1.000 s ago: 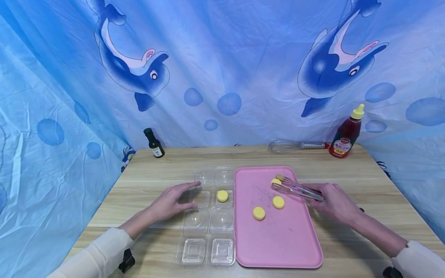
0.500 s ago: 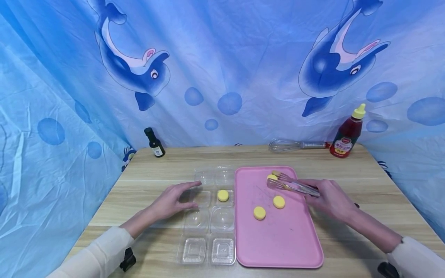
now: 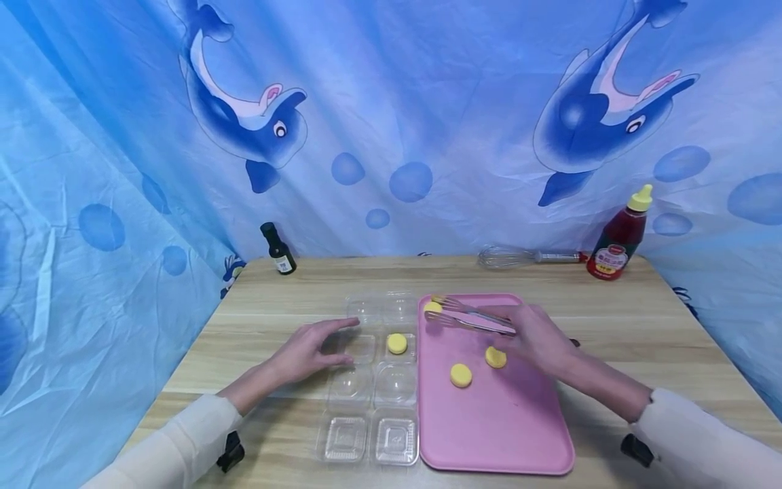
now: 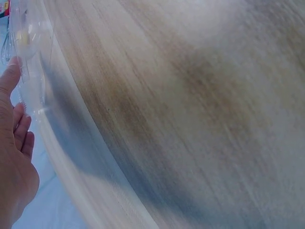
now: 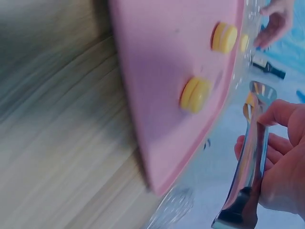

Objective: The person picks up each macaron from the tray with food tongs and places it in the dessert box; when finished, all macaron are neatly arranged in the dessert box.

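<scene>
In the head view my right hand point(image 3: 534, 339) grips metal tongs point(image 3: 467, 326) over the far left part of the pink tray point(image 3: 497, 435). A yellow macaron point(image 3: 432, 308) sits between the tongs' ends, and the right wrist view shows the tongs point(image 5: 255, 152) raised above the tray. Two other yellow macarons point(image 3: 461, 375) lie on the tray, one partly covered by my right hand. Left of it stand clear plastic containers point(image 3: 346, 384) in two columns; one compartment holds a macaron point(image 3: 396, 343). My left hand point(image 3: 308, 353) rests at their left edge, thumb and index finger extended apart.
A small dark bottle point(image 3: 278, 250) stands at the back left of the wooden table point(image 3: 244, 319). At the back right are a wire whisk point(image 3: 507, 257) and a red squeeze bottle point(image 3: 618, 234) with a yellow cap. A blue dolphin curtain point(image 3: 391, 136) hangs behind.
My right hand has moved left across the tray, carrying the macaron in the tongs toward the containers. My left hand stays by the containers. The head view has shifted slightly.
</scene>
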Available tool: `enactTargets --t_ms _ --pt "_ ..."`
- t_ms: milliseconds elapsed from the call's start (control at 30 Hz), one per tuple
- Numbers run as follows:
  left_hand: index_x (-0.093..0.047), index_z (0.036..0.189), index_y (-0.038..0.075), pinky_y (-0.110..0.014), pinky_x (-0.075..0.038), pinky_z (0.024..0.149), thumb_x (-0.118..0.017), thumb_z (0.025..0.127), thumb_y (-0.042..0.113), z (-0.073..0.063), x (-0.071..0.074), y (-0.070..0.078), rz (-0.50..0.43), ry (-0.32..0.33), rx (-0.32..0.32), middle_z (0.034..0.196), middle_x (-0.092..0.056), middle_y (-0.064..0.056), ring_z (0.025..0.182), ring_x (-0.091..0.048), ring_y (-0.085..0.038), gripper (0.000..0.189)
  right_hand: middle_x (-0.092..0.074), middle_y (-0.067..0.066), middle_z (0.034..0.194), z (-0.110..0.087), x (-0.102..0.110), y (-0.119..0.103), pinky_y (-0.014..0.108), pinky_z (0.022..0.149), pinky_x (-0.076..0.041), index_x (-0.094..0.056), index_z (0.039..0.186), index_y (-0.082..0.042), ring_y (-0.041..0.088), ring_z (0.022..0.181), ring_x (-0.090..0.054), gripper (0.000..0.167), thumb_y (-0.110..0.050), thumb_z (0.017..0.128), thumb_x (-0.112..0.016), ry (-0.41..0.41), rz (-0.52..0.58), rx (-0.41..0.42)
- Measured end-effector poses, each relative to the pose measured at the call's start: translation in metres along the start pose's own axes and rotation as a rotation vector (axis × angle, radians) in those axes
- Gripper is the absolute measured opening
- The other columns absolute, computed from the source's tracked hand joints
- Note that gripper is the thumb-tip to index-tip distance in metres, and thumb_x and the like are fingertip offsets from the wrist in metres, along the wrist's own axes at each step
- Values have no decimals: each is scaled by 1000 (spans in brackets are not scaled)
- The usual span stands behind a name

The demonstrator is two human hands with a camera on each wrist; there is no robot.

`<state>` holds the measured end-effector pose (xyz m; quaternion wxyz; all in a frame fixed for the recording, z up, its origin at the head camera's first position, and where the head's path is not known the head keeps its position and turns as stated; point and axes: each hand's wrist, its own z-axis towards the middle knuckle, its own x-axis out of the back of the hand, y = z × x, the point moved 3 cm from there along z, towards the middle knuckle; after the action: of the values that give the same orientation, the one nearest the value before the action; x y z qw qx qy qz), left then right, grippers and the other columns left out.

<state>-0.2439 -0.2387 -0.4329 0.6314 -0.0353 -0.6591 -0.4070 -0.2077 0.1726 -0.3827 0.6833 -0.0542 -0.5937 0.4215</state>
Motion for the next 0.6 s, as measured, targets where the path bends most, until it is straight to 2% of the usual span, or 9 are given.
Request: enactTargets --t_ms 67,133,200,267,367,433,500,600 --pt "-55 155 10 -50 -42 120 -89 87 33 1 0 0 -5 -7 13 155 -58 -4 144 -53 -27 79 -77 7 122 5 -7 -6 24 54 -50 -71 140 -12 8 67 -59 60 7 84 -84 -11 38 30" --pt "-55 155 10 -51 -42 120 -89 87 32 2 0 0 -8 -9 19 155 -57 -4 144 -52 -27 79 -78 6 116 11 -14 -12 23 48 -47 -71 140 -12 5 58 -56 62 11 83 -80 -28 56 42" --pt "-55 155 9 -52 -42 120 -89 88 32 2 0 1 -5 -7 16 155 -58 -5 144 -53 -28 79 -79 6 114 16 -22 -18 23 48 -47 -72 139 -12 5 55 -53 65 13 80 -77 -44 47 35" --pt "-55 154 9 -53 -42 119 -89 88 32 2 0 1 -2 -5 15 155 -58 -5 143 -53 -30 78 -79 6 117 21 -31 -25 25 60 -53 -72 139 -11 7 67 -62 68 14 76 -74 -61 30 36" --pt "-55 154 8 -55 -43 119 -89 88 30 1 0 1 2 -3 9 154 -59 -7 142 -54 -31 78 -75 6 129 28 -44 -34 30 73 -55 -71 141 -13 12 80 -64 70 14 76 -74 -87 23 51" --pt "-55 154 8 -55 -43 119 -89 88 31 1 0 1 3 -2 7 154 -59 -6 142 -54 -31 78 -75 6 131 33 -52 -40 31 77 -56 -71 140 -12 13 85 -66 67 13 78 -77 -97 16 73" --pt "-55 155 9 -55 -43 118 -89 88 32 2 -1 1 5 -1 8 154 -59 -6 142 -54 -31 78 -75 7 129 37 -61 -44 33 74 -56 -72 138 -10 14 78 -65 60 8 82 -81 -104 11 90" --pt "-55 155 11 -55 -43 118 -89 88 32 2 0 1 8 2 12 154 -59 -7 142 -54 -32 78 -76 11 125 43 -72 -50 36 80 -61 -73 135 -6 17 82 -71 53 2 84 -84 -106 -8 126"
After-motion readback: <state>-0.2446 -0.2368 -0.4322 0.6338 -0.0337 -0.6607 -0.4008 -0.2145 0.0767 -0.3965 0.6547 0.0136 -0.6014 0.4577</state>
